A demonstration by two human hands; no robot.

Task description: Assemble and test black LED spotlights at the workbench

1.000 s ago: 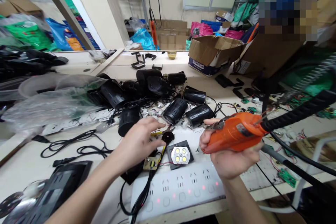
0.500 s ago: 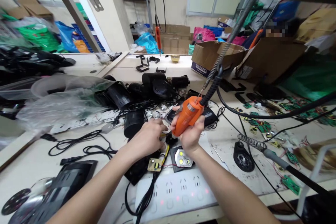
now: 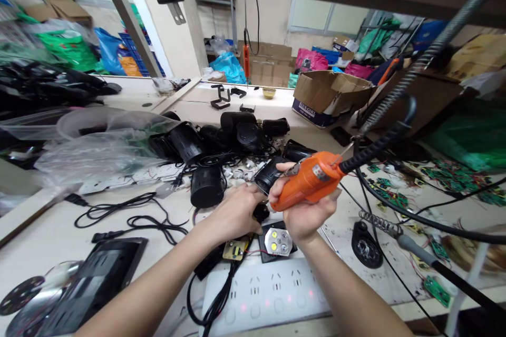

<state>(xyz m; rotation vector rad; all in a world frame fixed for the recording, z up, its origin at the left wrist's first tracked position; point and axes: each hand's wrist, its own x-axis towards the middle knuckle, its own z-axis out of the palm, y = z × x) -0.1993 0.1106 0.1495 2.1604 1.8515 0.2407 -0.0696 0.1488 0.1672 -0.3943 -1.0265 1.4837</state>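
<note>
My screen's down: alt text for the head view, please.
A person's right grip holds an orange power driver, its nose near the left grip and a small black part. In the foreground are an LED board and a white power strip; behind lie black housings.

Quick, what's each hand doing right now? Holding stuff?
Left hand: at a small black part; can't tell if it's holding it.
Right hand: closed around the orange driver.

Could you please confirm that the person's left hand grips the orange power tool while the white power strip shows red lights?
Not quite: in the head view, the right hand grips the orange power tool; the white power strip does show red lights.
</note>
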